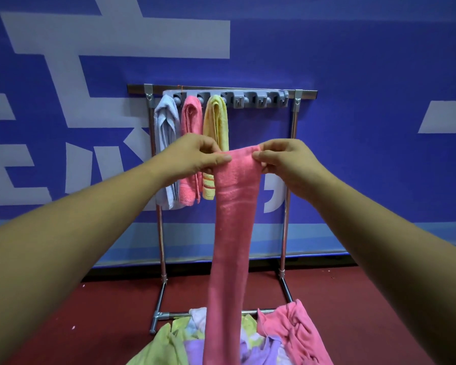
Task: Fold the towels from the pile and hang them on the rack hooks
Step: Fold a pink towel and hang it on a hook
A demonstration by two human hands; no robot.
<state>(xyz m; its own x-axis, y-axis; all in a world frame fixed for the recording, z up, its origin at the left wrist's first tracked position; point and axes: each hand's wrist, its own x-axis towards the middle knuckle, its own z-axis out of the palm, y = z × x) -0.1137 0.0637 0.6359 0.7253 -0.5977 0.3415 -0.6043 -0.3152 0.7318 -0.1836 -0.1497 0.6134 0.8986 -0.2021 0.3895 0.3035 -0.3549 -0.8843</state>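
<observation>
A blue wall [353, 61] painted with broad pale block shapes fills the background, meeting a dark red floor [353, 299] below a lighter blue band. Against it stands a rack [287, 206] of shiny metal tubing: two slim uprights, a flat top bar and tubular feet joined with clamp fittings.

A person's bare forearms reach in from both lower corners. They hold up a long pink terry towel [232, 233], folded lengthwise into a narrow strip. It hangs straight down in front of the rack from chest height to the bottom edge of the view, its nap soft and faintly ribbed with a pale woven band near the top.

At the rack's foot lies the pile [169, 346] of loose, crumpled towels in lime green, lilac and white, with a rumpled pink towel [295, 330] on its right side.

Three folded towels hang side by side at the left end of the top bar: a pale blue towel [165, 122], a coral pink one [191, 117] and a yellow towel [216, 119] with striped ends. They hang from a grey plastic hook strip [256, 99], whose right-hand hooks are bare.

The left hand [192, 156] pinches the strip's upper left corner between thumb and fingers; the right hand [284, 159] pinches the upper right corner likewise.
</observation>
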